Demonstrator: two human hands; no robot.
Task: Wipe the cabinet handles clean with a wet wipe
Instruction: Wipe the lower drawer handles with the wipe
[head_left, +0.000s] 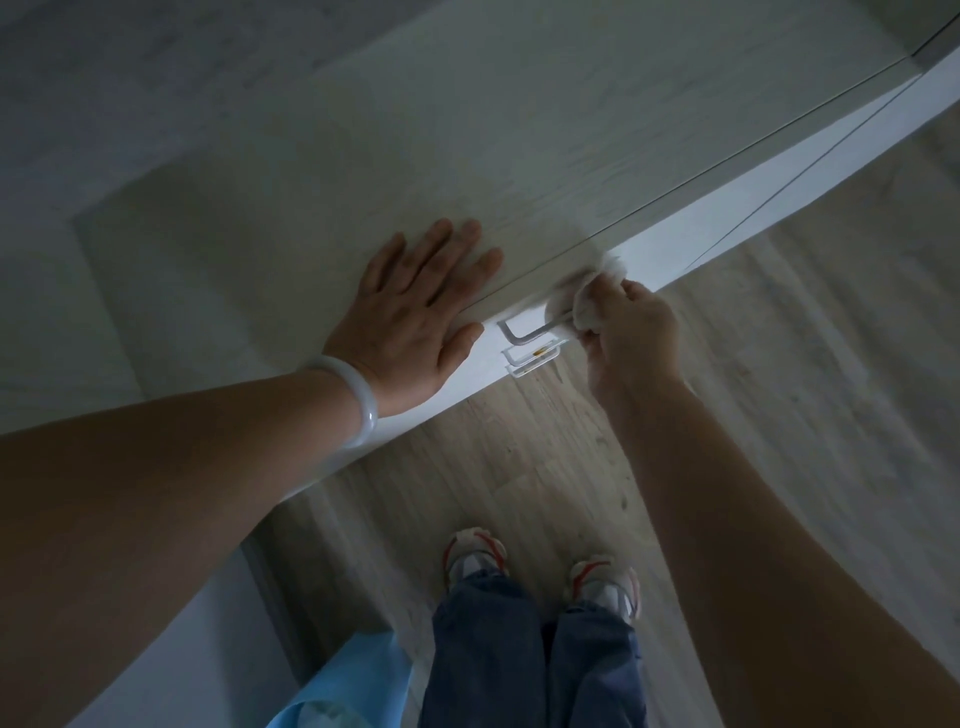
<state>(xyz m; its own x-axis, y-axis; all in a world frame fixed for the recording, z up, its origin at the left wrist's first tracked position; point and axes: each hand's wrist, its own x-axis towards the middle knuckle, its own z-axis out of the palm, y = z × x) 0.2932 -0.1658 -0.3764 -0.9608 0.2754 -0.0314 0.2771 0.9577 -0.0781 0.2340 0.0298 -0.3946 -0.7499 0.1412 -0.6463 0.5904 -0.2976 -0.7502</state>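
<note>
No text, label or number is legible.

Pale wood-grain cabinet top (467, 130), white front; silver handle (519, 335); white wipe (587, 306); milky-white bangle (358, 395); blue jeans (483, 649); white-and-red sneakers (475, 553); light wood-patterned floor (779, 389).

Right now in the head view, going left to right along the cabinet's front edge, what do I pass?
White bangle → left hand flat on the cabinet top → bare end of the metal handle → wet wipe → right hand gripping it.
</note>
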